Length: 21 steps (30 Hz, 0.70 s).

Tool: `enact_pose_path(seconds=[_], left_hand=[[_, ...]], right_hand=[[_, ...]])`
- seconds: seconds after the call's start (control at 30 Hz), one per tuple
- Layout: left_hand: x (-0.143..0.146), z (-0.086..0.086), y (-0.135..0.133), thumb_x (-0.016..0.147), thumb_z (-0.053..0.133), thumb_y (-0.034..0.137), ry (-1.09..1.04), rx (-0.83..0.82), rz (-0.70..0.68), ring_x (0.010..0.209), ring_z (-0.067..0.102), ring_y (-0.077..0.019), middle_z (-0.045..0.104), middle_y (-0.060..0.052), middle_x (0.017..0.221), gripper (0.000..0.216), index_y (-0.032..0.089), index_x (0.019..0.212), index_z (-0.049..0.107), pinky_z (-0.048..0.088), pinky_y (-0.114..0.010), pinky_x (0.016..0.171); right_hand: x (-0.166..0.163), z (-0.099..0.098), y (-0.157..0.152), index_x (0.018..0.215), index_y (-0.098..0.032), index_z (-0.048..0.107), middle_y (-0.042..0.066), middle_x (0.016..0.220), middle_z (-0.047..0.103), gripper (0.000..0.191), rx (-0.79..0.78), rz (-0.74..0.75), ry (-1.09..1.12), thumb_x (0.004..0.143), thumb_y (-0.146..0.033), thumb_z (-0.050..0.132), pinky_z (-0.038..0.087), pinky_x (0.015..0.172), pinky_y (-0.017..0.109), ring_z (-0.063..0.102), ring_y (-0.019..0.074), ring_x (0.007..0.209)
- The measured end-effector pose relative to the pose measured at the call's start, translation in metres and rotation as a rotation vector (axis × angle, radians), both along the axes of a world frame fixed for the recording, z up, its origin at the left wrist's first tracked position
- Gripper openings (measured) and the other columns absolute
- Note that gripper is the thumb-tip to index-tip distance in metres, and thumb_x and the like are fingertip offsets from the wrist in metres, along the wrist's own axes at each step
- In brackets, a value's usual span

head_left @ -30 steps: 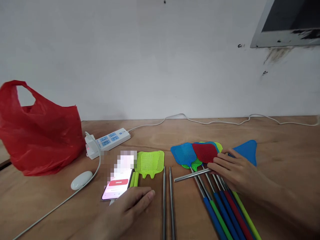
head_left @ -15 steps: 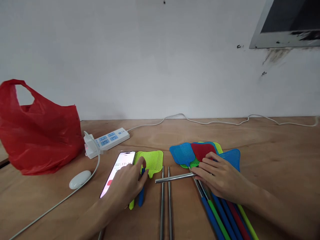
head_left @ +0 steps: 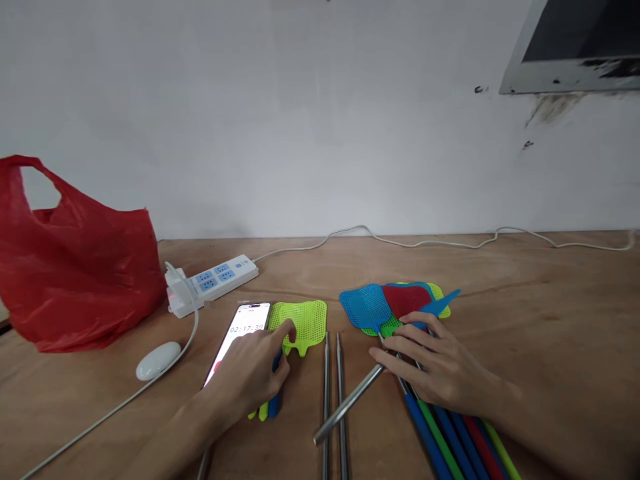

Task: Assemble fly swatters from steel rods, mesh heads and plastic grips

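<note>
My left hand (head_left: 253,377) is curled around a blue handle (head_left: 273,403) that lies beside a lime-green handle, just below a lime-green swatter head (head_left: 301,320). A lit phone (head_left: 239,331) lies left of that hand. My right hand (head_left: 437,367) grips a fly swatter. Its blue head (head_left: 441,303) stands edge-on above the fingers. Its steel rod (head_left: 347,403) slants down-left across two loose steel rods (head_left: 327,373). Under the right hand lies a pile of blue, red and green swatters (head_left: 373,307), with coloured handles (head_left: 450,440) running toward me.
A red plastic bag (head_left: 75,280) stands at the left on the wooden table (head_left: 550,313). A white power strip (head_left: 216,279), a white oval device (head_left: 159,360) and white cables (head_left: 425,243) lie behind and left. A grey frame (head_left: 575,47) hangs on the wall, top right.
My right hand turned its swatter: the blue head went from flat to edge-on, and the steel rod swung from level to pointing down-left. My left hand moved from the phone's near end to the handles.
</note>
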State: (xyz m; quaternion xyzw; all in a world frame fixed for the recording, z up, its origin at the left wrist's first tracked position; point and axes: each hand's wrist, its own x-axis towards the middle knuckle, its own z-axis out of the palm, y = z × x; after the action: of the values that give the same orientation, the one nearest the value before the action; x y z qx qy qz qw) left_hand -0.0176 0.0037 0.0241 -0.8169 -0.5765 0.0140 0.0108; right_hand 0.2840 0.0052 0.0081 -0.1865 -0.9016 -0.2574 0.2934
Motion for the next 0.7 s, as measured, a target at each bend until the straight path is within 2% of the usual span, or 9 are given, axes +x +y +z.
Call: enact_pose_path(seconds=[0.1, 0.2, 0.37, 0.53, 0.63, 0.7], left_hand=[[0.000, -0.003, -0.002, 0.081, 0.048, 0.017, -0.063, 0.021, -0.036, 0.064, 0.064, -0.0233, 0.065, 0.000, 0.070, 0.024, 0.023, 0.103, 0.055, 0.035, -0.027, 0.055], [0.001, -0.006, -0.006, 0.087, 0.044, 0.021, -0.180, 0.062, -0.074, 0.058, 0.059, -0.0205, 0.057, 0.003, 0.060, 0.015, 0.023, 0.098, 0.053, 0.031, -0.027, 0.054], [-0.001, -0.010, -0.007, 0.093, 0.041, 0.027, -0.317, 0.120, -0.075, 0.053, 0.053, -0.0188, 0.049, 0.005, 0.057, 0.011, 0.024, 0.095, 0.051, 0.027, -0.027, 0.054], [0.000, -0.014, -0.005, 0.094, 0.041, 0.026, -0.384, 0.130, -0.090, 0.051, 0.049, -0.0182, 0.043, 0.007, 0.055, 0.011, 0.023, 0.097, 0.051, 0.026, -0.026, 0.053], [0.002, -0.018, -0.007, 0.096, 0.042, 0.029, -0.478, 0.171, -0.097, 0.050, 0.049, -0.0177, 0.046, 0.007, 0.057, 0.012, 0.023, 0.101, 0.051, 0.028, -0.026, 0.052], [0.003, -0.020, -0.008, 0.096, 0.044, 0.030, -0.555, 0.210, -0.111, 0.053, 0.051, -0.0166, 0.055, 0.004, 0.068, 0.014, 0.023, 0.107, 0.050, 0.033, -0.026, 0.053]], right_hand=[[0.003, -0.006, -0.004, 0.109, -0.018, 0.069, 0.004, 0.092, 0.073, 0.028, 0.047, 0.027, 0.037, 0.094, -0.003, 0.051, 0.046, 0.090, 0.042, 0.061, 0.0188, 0.086], [0.006, -0.013, -0.007, 0.113, -0.022, 0.069, 0.001, 0.081, 0.070, 0.032, 0.056, 0.016, 0.057, 0.093, -0.003, 0.052, 0.045, 0.086, 0.040, 0.059, 0.0170, 0.077], [0.006, -0.016, -0.007, 0.101, -0.017, 0.069, 0.002, 0.074, 0.069, 0.024, 0.018, 0.109, 0.127, 0.091, -0.001, 0.053, 0.045, 0.077, 0.038, 0.061, 0.0173, 0.073], [0.003, -0.017, -0.007, 0.094, -0.017, 0.065, 0.003, 0.080, 0.073, 0.014, -0.130, 0.090, 0.242, 0.087, -0.005, 0.063, 0.045, 0.075, 0.038, 0.063, 0.0180, 0.074], [0.003, -0.021, -0.005, 0.090, -0.016, 0.064, 0.002, 0.076, 0.070, 0.013, -0.210, 0.141, 0.297, 0.084, -0.006, 0.067, 0.045, 0.069, 0.036, 0.060, 0.0166, 0.069], [0.004, -0.023, -0.005, 0.099, -0.015, 0.066, 0.003, 0.077, 0.070, 0.015, -0.226, 0.185, 0.294, 0.087, -0.006, 0.066, 0.045, 0.066, 0.035, 0.058, 0.0165, 0.069]])
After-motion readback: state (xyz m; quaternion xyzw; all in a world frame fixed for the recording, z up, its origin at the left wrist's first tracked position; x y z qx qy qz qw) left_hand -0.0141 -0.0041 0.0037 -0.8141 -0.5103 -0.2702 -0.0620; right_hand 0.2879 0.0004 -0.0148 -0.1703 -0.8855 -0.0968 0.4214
